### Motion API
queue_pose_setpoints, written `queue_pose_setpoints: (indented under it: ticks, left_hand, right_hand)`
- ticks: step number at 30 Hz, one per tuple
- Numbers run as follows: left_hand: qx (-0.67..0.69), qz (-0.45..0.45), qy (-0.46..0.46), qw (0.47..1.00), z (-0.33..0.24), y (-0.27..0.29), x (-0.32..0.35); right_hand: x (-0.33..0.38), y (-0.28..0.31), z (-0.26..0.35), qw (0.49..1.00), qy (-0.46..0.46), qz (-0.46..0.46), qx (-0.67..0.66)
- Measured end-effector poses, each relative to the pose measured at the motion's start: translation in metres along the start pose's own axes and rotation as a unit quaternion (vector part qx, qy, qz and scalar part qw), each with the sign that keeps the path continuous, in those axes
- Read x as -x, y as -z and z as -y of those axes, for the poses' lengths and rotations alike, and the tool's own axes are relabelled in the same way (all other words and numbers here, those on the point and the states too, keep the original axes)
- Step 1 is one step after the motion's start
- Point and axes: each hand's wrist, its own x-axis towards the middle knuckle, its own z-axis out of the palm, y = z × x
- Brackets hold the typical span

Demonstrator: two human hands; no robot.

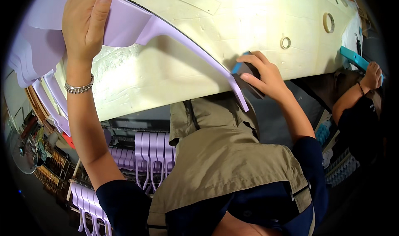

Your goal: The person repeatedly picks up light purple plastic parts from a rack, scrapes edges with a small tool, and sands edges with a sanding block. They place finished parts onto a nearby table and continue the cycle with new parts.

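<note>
A glossy lilac guitar-like piece [126,26] is tilted on edge over the pale worktop, its long narrow neck slanting down to the right past the near edge. A thin dark strip runs along the neck's upper edge. My left hand [92,22] grips the wide end, thumb on the near side; most of its fingers are hidden. In my right hand [264,76], closed around it, is a dark block [250,83] with a blue side. The block meets the neck close to its lower end.
Two tape rolls, a small one [285,42] and a larger one [328,22], lie on the worktop [249,24]. More lilac pieces [156,153] hang below and at far left. At right, another person's hand [373,76] holds a teal piece [354,59].
</note>
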Motion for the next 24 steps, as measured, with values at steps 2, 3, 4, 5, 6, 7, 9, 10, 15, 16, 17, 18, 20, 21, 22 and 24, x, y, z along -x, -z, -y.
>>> queue_pose_setpoints:
  ticks: [2, 3, 4, 5, 6, 7, 9, 10, 15, 16, 17, 18, 20, 21, 22, 24]
  left_hand:
    - [-0.008, -0.028, 0.01, 1.0, -0.003, 0.003, 0.002]
    - [-0.009, -0.06, 0.023, 0.998, -0.006, 0.001, 0.004]
    - [-0.009, -0.091, 0.032, 0.995, -0.009, -0.004, 0.006]
    - [-0.067, -0.166, 0.034, 0.983, -0.014, -0.012, 0.013]
    - [-0.127, -0.241, 0.035, 0.962, -0.021, -0.021, 0.026]
    - [-0.125, -0.324, 0.055, 0.936, -0.03, -0.034, 0.044]
    - [-0.059, -0.429, 0.117, 0.893, -0.065, -0.062, 0.076]
    - [-0.018, -0.438, 0.18, 0.881, -0.08, -0.08, 0.098]
    - [0.404, -0.31, 0.485, 0.711, -0.162, -0.153, 0.097]
    - [0.459, -0.287, 0.491, 0.682, -0.166, -0.159, 0.09]
    - [0.5, -0.278, 0.474, 0.669, -0.169, -0.161, 0.083]
    - [0.545, -0.265, 0.452, 0.654, -0.169, -0.162, 0.076]
    - [0.609, -0.194, 0.434, 0.635, -0.167, -0.167, 0.076]
    - [0.641, -0.177, 0.418, 0.619, -0.167, -0.171, 0.072]
    - [0.667, -0.163, 0.407, 0.602, -0.167, -0.174, 0.071]
    - [0.677, -0.146, 0.408, 0.596, -0.167, -0.172, 0.069]
  right_hand:
    - [0.005, 0.012, -0.005, 0.999, -0.027, 0.008, -0.02]
    - [0.002, 0.016, -0.012, 0.999, -0.008, -0.032, -0.003]
    - [-0.003, 0.022, -0.013, 0.998, -0.003, -0.063, -0.003]
    - [-0.01, 0.027, -0.013, 0.996, -0.003, -0.084, 0.025]
    - [-0.018, 0.031, -0.009, 0.993, -0.002, -0.105, 0.053]
    - [-0.027, 0.035, 0.002, 0.989, 0.011, -0.113, 0.095]
    - [-0.05, 0.042, 0.004, 0.939, 0.136, -0.178, 0.261]
    - [-0.066, 0.049, 0.003, 0.897, 0.197, -0.205, 0.338]
    - [-0.186, 0.089, -0.026, 0.86, 0.291, -0.278, 0.312]
    - [-0.212, 0.101, -0.043, 0.88, 0.283, -0.218, 0.313]
    - [-0.221, 0.1, -0.036, 0.896, 0.284, -0.199, 0.276]
    - [-0.227, 0.105, -0.025, 0.911, 0.28, -0.18, 0.244]
    - [-0.223, 0.108, 0.008, 0.886, 0.198, -0.151, 0.392]
    - [-0.224, 0.115, -0.007, 0.846, 0.244, -0.139, 0.453]
    - [-0.225, 0.115, -0.007, 0.861, 0.241, -0.096, 0.437]
    - [-0.221, 0.115, 0.0, 0.885, 0.228, -0.013, 0.405]
